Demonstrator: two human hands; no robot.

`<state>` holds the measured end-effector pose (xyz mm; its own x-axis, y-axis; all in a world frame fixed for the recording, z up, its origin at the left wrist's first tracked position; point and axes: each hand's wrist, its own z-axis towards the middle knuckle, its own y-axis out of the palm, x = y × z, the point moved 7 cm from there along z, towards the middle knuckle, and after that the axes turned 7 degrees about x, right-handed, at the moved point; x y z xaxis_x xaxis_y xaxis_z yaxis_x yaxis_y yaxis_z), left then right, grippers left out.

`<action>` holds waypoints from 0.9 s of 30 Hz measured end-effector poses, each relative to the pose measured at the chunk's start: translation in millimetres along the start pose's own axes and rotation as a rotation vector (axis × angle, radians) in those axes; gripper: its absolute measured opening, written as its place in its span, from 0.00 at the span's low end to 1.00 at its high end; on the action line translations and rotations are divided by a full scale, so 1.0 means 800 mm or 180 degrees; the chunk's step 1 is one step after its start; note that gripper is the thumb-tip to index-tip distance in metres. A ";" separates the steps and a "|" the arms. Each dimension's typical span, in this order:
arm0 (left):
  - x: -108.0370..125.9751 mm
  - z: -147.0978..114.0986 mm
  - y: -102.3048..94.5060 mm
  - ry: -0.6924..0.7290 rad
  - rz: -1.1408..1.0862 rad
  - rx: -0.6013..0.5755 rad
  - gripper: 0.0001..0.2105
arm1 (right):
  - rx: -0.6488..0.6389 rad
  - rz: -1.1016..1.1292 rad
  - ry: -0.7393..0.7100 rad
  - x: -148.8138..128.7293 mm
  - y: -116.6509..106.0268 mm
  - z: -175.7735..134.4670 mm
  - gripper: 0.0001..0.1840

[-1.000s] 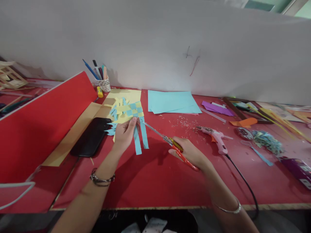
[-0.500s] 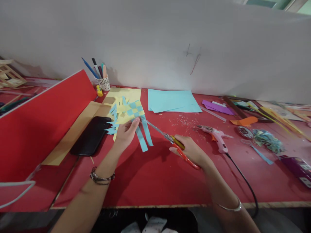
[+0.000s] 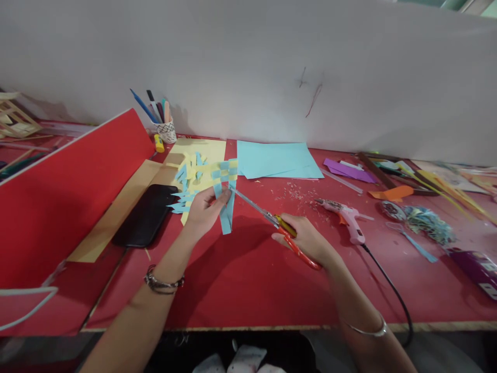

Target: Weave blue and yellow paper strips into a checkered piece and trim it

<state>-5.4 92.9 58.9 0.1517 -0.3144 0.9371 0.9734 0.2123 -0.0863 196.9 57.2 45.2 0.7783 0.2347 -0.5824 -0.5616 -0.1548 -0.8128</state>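
Observation:
Pinched in my left hand [image 3: 205, 211] is a woven piece of blue and yellow paper strips [image 3: 225, 171], with two blue strips hanging down past my thumb. My right hand [image 3: 303, 235] grips a pair of scissors [image 3: 293, 243] with red and yellow handles. Their narrow blades point left and reach the blue strips just beside my left thumb. Whether the blades are parted is too fine to make out. Behind my left hand lie cut blue and yellow paper pieces [image 3: 180, 202], partly covered by the hand.
A black phone [image 3: 145, 217] lies left of my left hand, near a leaning red board [image 3: 77, 191]. Blue sheets [image 3: 277, 159] lie at the back. To the right are a pink glue gun [image 3: 345, 215] with its cord, a tassel bundle [image 3: 427, 223] and a purple box [image 3: 473, 269].
The woven paper has turned in my left hand, and its hanging blue strips have swung closer together. The scissors have hardly moved and stay in my right hand.

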 end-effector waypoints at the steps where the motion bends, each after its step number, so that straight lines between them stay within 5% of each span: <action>1: 0.000 0.000 0.000 0.0000 -0.0005 0.0002 0.15 | -0.0006 0.0021 0.0011 0.000 0.000 0.000 0.22; 27: -0.020 0.001 -0.002 -0.0468 -0.0083 0.0048 0.07 | -0.0028 0.0067 0.0059 0.008 -0.002 -0.002 0.22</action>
<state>-9.5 97.9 44.4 0.0986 -0.1813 0.9785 0.9738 0.2201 -0.0574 203.4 57.5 43.0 0.7715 0.2135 -0.5993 -0.5754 -0.1680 -0.8005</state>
